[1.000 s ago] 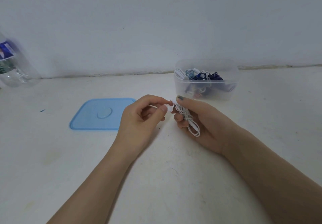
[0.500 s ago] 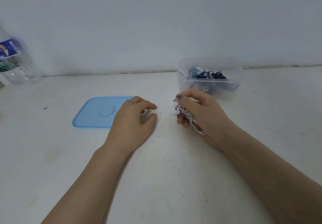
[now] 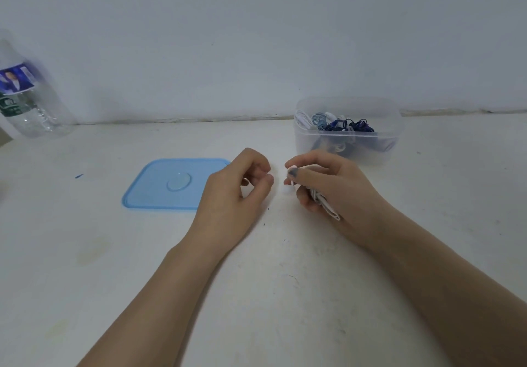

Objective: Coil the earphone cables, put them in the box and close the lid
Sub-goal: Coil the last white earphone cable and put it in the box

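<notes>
The coiled white earphone cable (image 3: 322, 201) is now being gripped by the right hand (image 3: 336, 192) alone; the left hand (image 3: 236, 192), loosely curled and empty, is being rested on the counter (image 3: 285, 281), so boxing looks next.

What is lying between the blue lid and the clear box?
In the head view, both hands: the left hand, then the right hand gripping coiled white earphones.
</notes>
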A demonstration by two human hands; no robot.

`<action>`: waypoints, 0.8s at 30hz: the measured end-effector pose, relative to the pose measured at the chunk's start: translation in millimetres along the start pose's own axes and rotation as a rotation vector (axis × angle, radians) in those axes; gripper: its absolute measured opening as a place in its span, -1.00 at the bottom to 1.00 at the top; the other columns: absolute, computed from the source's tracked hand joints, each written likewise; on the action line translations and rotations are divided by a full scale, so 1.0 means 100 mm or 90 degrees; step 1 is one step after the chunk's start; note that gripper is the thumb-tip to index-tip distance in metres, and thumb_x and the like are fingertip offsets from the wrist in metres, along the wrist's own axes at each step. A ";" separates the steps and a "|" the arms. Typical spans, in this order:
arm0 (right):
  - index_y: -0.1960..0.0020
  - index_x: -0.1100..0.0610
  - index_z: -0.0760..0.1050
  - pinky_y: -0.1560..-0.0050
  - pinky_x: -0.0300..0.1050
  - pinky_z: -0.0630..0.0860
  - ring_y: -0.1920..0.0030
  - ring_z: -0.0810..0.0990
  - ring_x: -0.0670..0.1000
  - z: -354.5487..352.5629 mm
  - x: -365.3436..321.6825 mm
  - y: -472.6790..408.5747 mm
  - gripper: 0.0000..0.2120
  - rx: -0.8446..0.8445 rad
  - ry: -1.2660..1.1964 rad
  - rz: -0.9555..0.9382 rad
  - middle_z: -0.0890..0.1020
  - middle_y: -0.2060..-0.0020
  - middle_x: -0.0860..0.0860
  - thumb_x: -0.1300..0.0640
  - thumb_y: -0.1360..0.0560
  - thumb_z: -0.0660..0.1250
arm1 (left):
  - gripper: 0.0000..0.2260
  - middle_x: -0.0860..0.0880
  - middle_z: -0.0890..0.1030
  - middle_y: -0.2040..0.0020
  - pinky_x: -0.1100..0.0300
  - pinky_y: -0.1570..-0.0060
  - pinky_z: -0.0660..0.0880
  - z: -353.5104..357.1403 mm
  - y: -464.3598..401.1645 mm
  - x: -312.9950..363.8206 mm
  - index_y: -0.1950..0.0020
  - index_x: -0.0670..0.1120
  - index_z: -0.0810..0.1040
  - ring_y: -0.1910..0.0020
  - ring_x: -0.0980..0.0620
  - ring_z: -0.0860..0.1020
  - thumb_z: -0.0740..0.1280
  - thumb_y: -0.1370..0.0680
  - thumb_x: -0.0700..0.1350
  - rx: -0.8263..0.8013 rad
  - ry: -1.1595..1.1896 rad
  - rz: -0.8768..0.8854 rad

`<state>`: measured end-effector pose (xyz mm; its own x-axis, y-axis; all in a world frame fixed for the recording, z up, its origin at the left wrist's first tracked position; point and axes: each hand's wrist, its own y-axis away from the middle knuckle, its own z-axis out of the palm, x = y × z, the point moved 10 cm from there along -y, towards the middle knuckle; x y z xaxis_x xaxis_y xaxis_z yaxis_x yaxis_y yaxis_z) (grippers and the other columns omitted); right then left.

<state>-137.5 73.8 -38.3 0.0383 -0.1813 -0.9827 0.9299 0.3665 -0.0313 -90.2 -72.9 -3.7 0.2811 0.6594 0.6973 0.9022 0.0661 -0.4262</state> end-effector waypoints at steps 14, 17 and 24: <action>0.02 0.25 0.63 0.52 -0.19 0.24 0.44 0.37 0.01 0.01 -0.02 0.01 -0.90 -0.010 0.007 -0.009 0.49 0.34 0.12 0.32 -0.54 0.34 | -0.86 0.15 0.64 0.22 0.30 0.03 0.46 0.04 0.03 0.05 0.05 0.00 0.62 0.14 0.13 0.60 0.45 -0.53 -0.24 -0.011 0.098 -0.019; 0.03 0.24 0.64 0.53 -0.20 0.21 0.46 0.35 0.04 0.02 -0.02 0.02 -0.89 -0.017 -0.004 -0.005 0.53 0.32 0.11 0.34 -0.52 0.33 | -0.86 0.15 0.64 0.22 0.33 0.05 0.45 0.04 0.03 0.07 0.06 -0.01 0.62 0.15 0.13 0.59 0.46 -0.53 -0.25 -0.014 0.099 -0.011; 0.04 0.21 0.57 0.52 -0.23 0.20 0.49 0.35 0.03 0.04 -0.06 0.04 -0.91 -0.013 0.009 -0.020 0.55 0.31 0.15 0.34 -0.54 0.32 | -0.86 0.12 0.66 0.23 0.28 0.05 0.47 0.05 0.05 0.11 0.07 -0.01 0.62 0.16 0.11 0.60 0.48 -0.52 -0.24 -0.020 0.118 0.002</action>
<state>-132.0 72.7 -32.1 0.0037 -0.1799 -0.9837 0.9228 0.3795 -0.0659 -84.2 -61.7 -0.7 0.3367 0.5099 0.7916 0.9104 0.0386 -0.4120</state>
